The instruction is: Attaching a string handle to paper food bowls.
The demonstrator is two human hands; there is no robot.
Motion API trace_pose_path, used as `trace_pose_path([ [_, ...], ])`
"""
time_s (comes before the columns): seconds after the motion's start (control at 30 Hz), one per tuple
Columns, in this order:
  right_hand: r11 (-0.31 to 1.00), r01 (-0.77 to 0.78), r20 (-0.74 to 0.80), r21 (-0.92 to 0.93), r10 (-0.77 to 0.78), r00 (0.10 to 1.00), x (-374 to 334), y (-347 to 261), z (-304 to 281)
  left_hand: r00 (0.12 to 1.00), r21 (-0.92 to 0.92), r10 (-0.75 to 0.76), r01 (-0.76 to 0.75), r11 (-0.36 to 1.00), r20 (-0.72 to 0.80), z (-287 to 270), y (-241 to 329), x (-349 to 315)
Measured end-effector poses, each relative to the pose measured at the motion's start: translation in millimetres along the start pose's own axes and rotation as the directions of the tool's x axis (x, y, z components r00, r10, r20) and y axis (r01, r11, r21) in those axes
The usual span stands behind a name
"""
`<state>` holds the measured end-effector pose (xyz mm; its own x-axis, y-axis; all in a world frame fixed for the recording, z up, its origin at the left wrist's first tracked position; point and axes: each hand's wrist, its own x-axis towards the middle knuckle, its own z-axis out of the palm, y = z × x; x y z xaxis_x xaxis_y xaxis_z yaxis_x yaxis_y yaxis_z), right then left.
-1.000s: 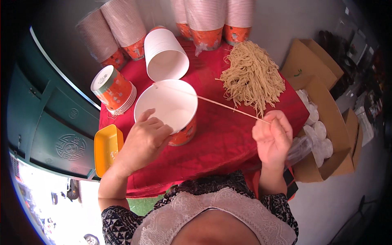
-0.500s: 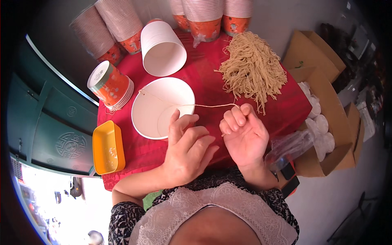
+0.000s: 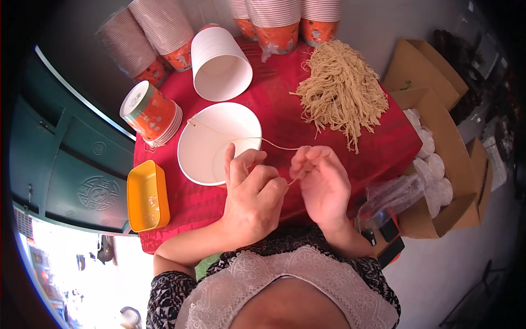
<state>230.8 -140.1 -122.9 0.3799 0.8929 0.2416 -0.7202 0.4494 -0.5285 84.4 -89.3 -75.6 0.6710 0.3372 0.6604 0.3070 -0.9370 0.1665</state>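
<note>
- I judged that working the string point(image 3: 276, 146) well called for a light pinch close to its end, with only a short length between the two hands.
- I would have kept the run to the open tub point(image 3: 197, 156) slack, since a sharp tug could have dragged or tipped that tub.
- I also wanted the loose loop kept clear of the fingers, because thin string could easily have snagged or twisted there.
- The string lay across the tub's mouth from the far left of its rim, then ran over the right side to the person's hands; the tub stood upright on the bench point(image 3: 276, 93), left of its middle.
- The right hand point(image 3: 315, 167) had its palm turned toward my view, fingertips drawn together on the string.
- The left hand point(image 3: 255, 200) showed me its back, the index finger raised and the others curled toward the right hand; its thumb was hidden, so I could not tell whether it gripped the string.
- Both hands hung over the near side, close together but apart, with the left forearm slanting in from the near left and the right one from the near right.
- The string pile point(image 3: 342, 90) sat far right.
</note>
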Motion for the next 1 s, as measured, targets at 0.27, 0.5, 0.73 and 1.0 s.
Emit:
trace_pose_path([
  [0.27,0.726,0.213,0.316,-0.654,0.005,0.949,-22,2,-10,0.989,-0.007,0.029,-0.029,1.0,0.142,-18,-1,2],
  [0.5,0.59,0.281,0.36,-0.757,0.018,0.933,-11,-4,-3,0.978,-0.054,0.039,-0.028,0.998,0.204,-34,-15,18],
  [0.73,0.57,0.37,0.353,-0.734,-0.146,0.924,11,4,6,0.982,-0.067,0.022,-0.01,0.998,0.19,-42,-34,29],
  [1.0,0.258,0.523,0.444,-0.812,-0.308,0.842,15,8,4,0.974,-0.058,-0.191,0.199,0.978,0.119,-62,-63,30],
])
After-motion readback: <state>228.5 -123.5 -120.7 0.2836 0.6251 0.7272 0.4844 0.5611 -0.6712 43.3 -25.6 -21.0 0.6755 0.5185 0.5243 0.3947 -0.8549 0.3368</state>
